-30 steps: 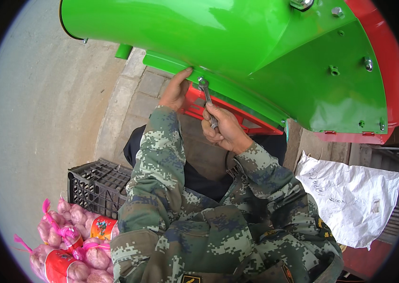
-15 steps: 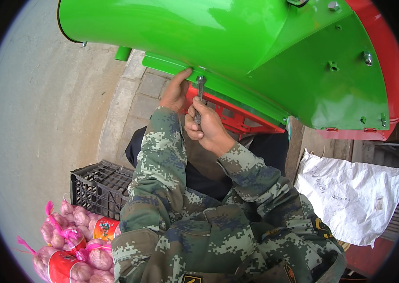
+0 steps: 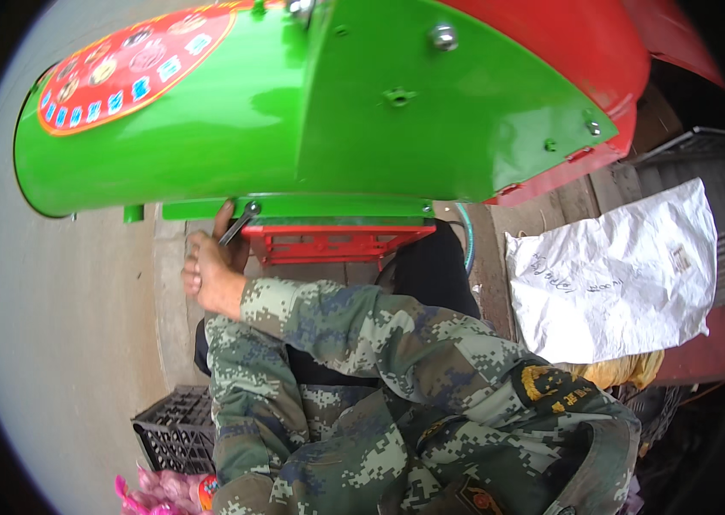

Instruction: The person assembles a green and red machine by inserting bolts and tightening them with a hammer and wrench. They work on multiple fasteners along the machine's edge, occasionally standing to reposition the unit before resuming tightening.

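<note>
My right hand (image 3: 215, 273) is closed around the handle of a steel wrench (image 3: 236, 227). The wrench's head sits on a bolt at the green flange (image 3: 328, 207) along the bottom of a green machine housing (image 3: 234, 154). Behind it and partly covered, my left hand (image 3: 227, 220) grips the same flange beside the wrench head, one digit lying over its face; the remaining fingers are hidden. Right under the flange is a red metal frame (image 3: 341, 244). My right forearm crosses in front of my body toward the left.
A white woven sack (image 3: 611, 275) lies on the right above a yellowish bag (image 3: 628, 369). Lower left are a black plastic crate (image 3: 175, 429) and pink net bags of garlic (image 3: 161, 491). A red cover (image 3: 586, 43) adjoins the housing, with a bluish hose (image 3: 468, 236) below.
The view has shifted, bringing the housing's red label into sight. The wrench has swung from nearly upright to a slant toward the lower left, and my right hand now overlaps my left.
</note>
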Demonstrator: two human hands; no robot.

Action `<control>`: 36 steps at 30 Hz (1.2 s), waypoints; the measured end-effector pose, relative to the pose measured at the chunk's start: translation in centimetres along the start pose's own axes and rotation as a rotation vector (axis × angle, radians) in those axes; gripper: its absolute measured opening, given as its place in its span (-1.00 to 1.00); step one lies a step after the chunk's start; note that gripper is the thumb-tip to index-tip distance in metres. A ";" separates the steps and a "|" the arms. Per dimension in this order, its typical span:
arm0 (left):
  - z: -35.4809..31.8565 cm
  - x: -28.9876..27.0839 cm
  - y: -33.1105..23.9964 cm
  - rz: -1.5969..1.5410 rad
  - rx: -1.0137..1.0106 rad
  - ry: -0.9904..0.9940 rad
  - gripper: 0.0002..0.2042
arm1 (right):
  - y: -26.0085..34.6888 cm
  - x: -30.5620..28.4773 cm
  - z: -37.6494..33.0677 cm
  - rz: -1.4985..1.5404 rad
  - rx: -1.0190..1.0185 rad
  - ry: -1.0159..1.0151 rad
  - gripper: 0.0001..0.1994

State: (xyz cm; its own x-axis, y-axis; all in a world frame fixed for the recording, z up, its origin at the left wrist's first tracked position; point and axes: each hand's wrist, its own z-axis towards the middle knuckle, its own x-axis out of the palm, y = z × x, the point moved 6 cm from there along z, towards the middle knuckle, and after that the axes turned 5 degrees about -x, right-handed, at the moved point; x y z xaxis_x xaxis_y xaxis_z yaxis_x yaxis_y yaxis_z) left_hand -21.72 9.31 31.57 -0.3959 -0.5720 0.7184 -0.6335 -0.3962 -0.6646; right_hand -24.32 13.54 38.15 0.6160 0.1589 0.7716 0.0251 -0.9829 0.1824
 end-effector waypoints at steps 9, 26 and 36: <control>1.4 1.5 0.2 -0.047 -0.119 -0.009 -0.49 | 6.2 -5.7 -10.3 -0.691 -0.225 0.180 -0.69; 0.7 4.1 -1.4 -0.111 -0.017 0.036 -0.67 | 11.7 -8.6 -11.8 -0.814 -0.315 0.080 -0.69; 1.7 3.2 -1.1 -0.088 0.011 0.046 -0.65 | 13.4 -8.6 -11.5 -0.886 -0.323 0.059 -0.69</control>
State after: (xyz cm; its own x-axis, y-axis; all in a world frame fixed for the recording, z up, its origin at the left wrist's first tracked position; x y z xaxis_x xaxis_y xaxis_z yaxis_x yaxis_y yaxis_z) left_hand -21.16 6.68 34.21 -0.3692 -0.5011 0.7827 -0.6598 -0.4518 -0.6005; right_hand -38.32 0.06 40.92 0.4361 0.8487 0.2992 0.2403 -0.4302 0.8702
